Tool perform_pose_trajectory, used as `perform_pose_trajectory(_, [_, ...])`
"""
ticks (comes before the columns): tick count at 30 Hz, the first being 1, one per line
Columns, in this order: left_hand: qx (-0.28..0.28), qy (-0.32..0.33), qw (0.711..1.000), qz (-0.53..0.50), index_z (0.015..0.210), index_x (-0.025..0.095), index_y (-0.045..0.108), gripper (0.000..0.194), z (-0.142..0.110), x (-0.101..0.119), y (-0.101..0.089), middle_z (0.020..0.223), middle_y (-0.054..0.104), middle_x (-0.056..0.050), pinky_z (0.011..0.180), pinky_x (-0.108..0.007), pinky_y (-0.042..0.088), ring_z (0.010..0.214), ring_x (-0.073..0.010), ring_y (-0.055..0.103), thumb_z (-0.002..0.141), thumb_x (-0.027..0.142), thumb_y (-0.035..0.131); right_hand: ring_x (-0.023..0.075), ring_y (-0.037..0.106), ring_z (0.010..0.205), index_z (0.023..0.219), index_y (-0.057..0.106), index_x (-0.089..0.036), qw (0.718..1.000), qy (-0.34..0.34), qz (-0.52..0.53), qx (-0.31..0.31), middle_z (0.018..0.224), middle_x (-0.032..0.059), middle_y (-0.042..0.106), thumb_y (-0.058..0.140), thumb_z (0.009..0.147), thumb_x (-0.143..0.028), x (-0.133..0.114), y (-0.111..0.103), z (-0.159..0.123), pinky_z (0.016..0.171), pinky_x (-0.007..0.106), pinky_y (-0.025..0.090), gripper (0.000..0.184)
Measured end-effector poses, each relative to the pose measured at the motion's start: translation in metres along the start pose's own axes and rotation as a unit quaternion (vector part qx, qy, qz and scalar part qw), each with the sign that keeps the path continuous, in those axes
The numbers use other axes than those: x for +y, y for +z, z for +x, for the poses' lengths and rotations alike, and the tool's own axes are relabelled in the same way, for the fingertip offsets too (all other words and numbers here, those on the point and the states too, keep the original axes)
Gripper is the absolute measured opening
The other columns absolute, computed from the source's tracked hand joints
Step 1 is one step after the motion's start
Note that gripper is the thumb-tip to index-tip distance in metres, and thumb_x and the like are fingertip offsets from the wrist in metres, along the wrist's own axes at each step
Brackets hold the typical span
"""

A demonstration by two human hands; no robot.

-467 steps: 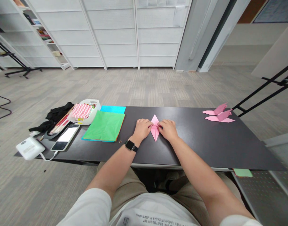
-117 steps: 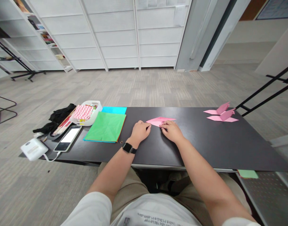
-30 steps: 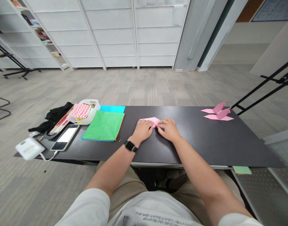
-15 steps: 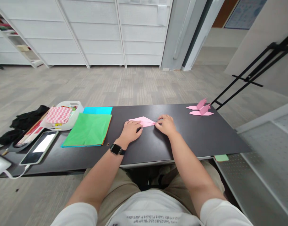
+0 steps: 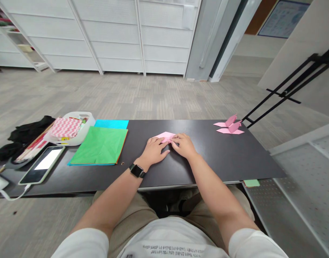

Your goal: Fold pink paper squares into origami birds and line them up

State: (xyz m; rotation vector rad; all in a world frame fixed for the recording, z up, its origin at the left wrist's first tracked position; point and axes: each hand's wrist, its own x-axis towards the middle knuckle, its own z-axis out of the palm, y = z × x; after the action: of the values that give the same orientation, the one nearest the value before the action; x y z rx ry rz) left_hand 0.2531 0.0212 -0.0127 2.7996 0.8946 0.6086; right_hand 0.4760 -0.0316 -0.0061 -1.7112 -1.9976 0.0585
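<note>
A folded sheet of pink origami paper (image 5: 166, 135) lies on the dark table in front of me, partly covered by my fingers. My left hand (image 5: 154, 150) rests on its left part with the fingers stretched out and the thumb apart, pressing it down. At the paper's right end, my right hand (image 5: 183, 145) has its thumb and fingers closed on the folded tip. The exact fold under the fingertips is hidden. Two finished pink paper cranes, a rear crane (image 5: 229, 122) and a front crane (image 5: 232, 129), stand at the table's far right.
A stack of coloured paper with a green sheet (image 5: 101, 145) on top lies left of my hands. Beyond it are a white basket (image 5: 85, 129) with a pink zigzag cloth (image 5: 66, 127), a phone (image 5: 43, 165) on a cable, and black fabric (image 5: 29, 132). A black stand (image 5: 284, 93) rises at right.
My right hand has moved left, bringing the paper's right tip inward, so the paper looks shorter. My left hand has shifted slightly right, and the hands are now closer together.
</note>
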Motion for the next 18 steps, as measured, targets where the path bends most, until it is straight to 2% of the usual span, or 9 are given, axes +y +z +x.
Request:
perform_pose_trajectory(4, [-0.004,-0.007,1.000,-0.008,0.136,0.033,0.072,0.040,0.000,-0.001,-0.001,0.149,0.065,-0.008,0.114,-0.056,0.039,0.133,-0.0343,0.053,0.100,0.048,0.063,0.0261,0.063,0.114,0.109,0.084,-0.032,0.999,-0.005,-0.013,-0.040,0.121,0.0043,0.075,0.059,0.103,-0.033,-0.007,0.008,0.000,0.104,0.045,0.046,0.027])
perform_pose_trajectory(8, [0.007,-0.028,1.000,0.012,0.124,0.036,0.079,0.030,-0.002,-0.012,-0.005,0.146,0.068,-0.004,0.112,-0.057,0.040,0.129,-0.0330,0.055,0.102,0.044,0.061,0.0259,0.064,0.114,0.106,0.085,-0.032,0.999,-0.003,-0.010,-0.040,0.119,0.0040,0.075,0.059,0.103,-0.033,-0.003,0.009,0.000,0.103,0.045,0.046,0.026])
perform_pose_trajectory(13, [0.050,-0.097,0.993,0.039,0.112,0.036,0.084,0.025,-0.008,-0.032,-0.012,0.145,0.068,-0.005,0.108,-0.059,0.043,0.125,-0.0342,0.055,0.098,0.039,0.064,0.0259,0.065,0.113,0.107,0.085,-0.033,0.999,-0.010,-0.001,-0.038,0.119,0.0041,0.075,0.060,0.102,-0.033,0.000,0.009,0.000,0.103,0.045,0.047,0.026])
perform_pose_trajectory(18, [0.070,-0.154,0.985,0.033,0.097,0.033,0.086,0.020,-0.011,-0.048,-0.023,0.135,0.074,-0.004,0.105,-0.058,0.045,0.120,-0.0340,0.059,0.095,0.038,0.068,0.0263,0.065,0.113,0.108,0.085,-0.032,0.999,-0.018,0.002,-0.037,0.120,0.0043,0.075,0.058,0.102,-0.033,0.002,0.008,0.000,0.101,0.046,0.047,0.028])
